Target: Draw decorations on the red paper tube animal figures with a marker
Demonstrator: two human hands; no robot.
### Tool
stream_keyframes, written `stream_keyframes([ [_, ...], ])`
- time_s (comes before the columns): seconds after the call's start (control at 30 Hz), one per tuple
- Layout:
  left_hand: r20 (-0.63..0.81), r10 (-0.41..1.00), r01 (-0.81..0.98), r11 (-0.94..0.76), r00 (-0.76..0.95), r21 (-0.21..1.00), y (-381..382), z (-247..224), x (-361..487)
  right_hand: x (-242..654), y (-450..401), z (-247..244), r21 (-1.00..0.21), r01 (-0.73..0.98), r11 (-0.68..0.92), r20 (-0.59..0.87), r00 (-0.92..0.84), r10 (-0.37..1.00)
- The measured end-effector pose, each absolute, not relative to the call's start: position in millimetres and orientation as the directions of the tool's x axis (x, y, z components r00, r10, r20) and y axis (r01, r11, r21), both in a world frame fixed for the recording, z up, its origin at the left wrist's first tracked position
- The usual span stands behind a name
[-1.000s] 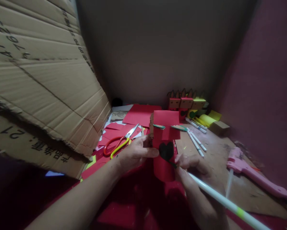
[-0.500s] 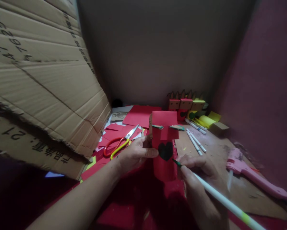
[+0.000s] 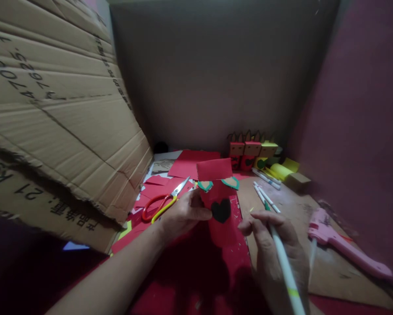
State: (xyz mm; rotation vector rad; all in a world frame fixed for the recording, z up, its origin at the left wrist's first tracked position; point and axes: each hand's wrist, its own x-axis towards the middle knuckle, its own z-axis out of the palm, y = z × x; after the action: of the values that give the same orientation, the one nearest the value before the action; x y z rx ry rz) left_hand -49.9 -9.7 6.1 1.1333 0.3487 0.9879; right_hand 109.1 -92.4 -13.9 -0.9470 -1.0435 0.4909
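A red paper figure [image 3: 221,232] stands upright with a dark heart [image 3: 221,211] on its front, green-edged pieces on both sides and a red flap on top. Around its left side, my left hand [image 3: 186,212] is closed, thumb beside the heart. To the right of the figure, my right hand [image 3: 275,245] holds a white marker [image 3: 284,267] between its fingers. The marker's green tip points up and away, apart from the figure.
Red-and-yellow scissors [image 3: 163,206] lie left, among red paper sheets [image 3: 191,164]. Several small figures [image 3: 252,151] stand at the back. White markers [image 3: 267,197], a yellow roll [image 3: 282,170] and a pink glue gun [image 3: 344,247] are right. A cardboard panel [image 3: 68,109] rises left.
The marker has moved off the heart's edge and swung upright in my right hand. The red figure has tilted and shifted slightly left, showing more of its side pieces.
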Motion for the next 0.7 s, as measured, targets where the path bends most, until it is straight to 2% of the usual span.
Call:
stream_keyframes([
  [0.2, 0.233, 0.808, -0.491, 0.079, 0.541, 0.868, -9, 7, -50, 118, -88, -26, -0.792, 0.216, 0.571, 0.607, 0.383, 0.696],
  [0.37, 0.220, 0.822, -0.494, 0.084, 0.525, 0.865, -7, 4, -50, 123, -93, -30, -0.641, 0.304, 0.705, 0.765, 0.178, 0.619],
  [0.7, 0.236, 0.829, -0.501, 0.061, 0.507, 0.864, -5, 4, -51, 126, -82, -29, -0.751, 0.312, 0.582, 0.660, 0.304, 0.687],
])
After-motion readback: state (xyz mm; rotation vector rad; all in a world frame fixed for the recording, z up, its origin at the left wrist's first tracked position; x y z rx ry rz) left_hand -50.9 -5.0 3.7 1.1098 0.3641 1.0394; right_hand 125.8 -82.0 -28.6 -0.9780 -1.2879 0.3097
